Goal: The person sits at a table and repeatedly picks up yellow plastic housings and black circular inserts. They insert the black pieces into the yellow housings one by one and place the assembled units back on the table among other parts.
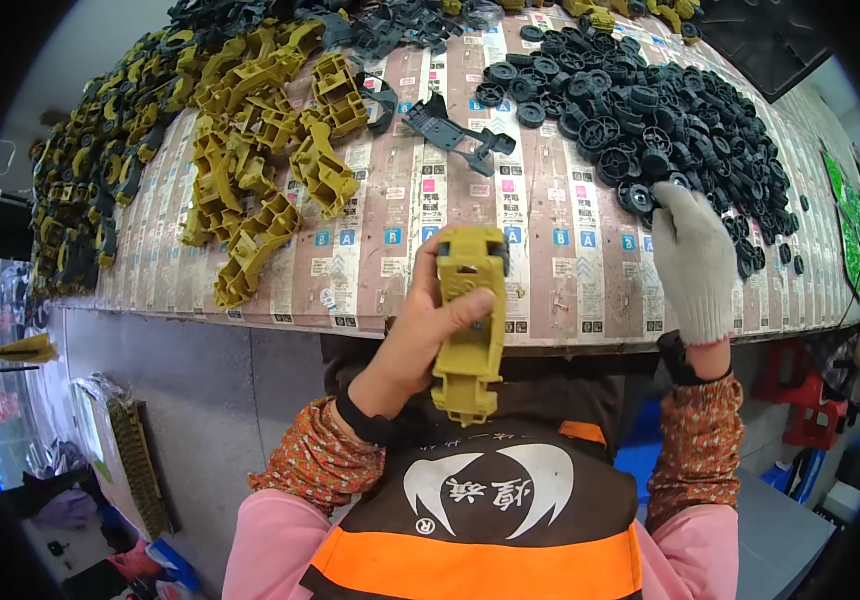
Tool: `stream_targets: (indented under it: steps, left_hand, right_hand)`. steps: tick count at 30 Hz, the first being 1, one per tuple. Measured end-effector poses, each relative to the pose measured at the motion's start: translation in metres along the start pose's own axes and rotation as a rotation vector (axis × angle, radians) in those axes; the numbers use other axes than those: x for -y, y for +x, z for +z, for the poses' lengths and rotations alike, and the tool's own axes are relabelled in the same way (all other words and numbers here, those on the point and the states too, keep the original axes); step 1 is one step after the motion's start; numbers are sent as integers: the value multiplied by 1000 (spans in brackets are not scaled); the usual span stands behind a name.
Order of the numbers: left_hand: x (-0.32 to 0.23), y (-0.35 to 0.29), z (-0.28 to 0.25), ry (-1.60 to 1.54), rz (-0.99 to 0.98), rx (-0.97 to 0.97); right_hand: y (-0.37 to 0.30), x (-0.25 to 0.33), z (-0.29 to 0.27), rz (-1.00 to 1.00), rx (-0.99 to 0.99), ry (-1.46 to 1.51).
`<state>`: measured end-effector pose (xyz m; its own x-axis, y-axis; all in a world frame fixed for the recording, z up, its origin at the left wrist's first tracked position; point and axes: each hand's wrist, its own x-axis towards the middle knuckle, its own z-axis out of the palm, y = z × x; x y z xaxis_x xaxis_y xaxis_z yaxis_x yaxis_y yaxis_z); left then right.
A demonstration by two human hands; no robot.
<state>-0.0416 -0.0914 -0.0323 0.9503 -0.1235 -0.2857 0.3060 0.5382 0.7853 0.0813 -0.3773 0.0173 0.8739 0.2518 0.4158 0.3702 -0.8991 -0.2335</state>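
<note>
My bare left hand (pixel 428 325) is closed around a yellow plastic toy car body (pixel 472 345), with its thumb pressed on the flat face. A dark wheel shows at the body's upper right corner. My right hand (pixel 695 255), in a white knit glove, reaches to the near edge of a heap of black toy wheels (pixel 640 100). Its fingers are bunched on a toy wheel (pixel 677 182) there, partly hiding it. Another black wheel (pixel 636 198) lies just left of the fingertips.
Yellow car bodies (pixel 250 150) are heaped left of centre on the paper-covered table (pixel 380 260). Farther left lies a pile of yellow-and-dark toy cars (pixel 100 150). Dark chassis pieces (pixel 460 135) lie between the bodies and wheels. A red stool (pixel 810 400) stands beyond the table at right.
</note>
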Motion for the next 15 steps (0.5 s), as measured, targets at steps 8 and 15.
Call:
stream_targets:
  steps: [8, 15]
  left_hand:
    - [-2, -1, -9, -193, 12, -111]
    - [4, 3, -6, -208, 81, -129]
  right_hand:
    - [15, -12, 32, -108, 115, -205]
    - [13, -12, 33, -158, 82, -187]
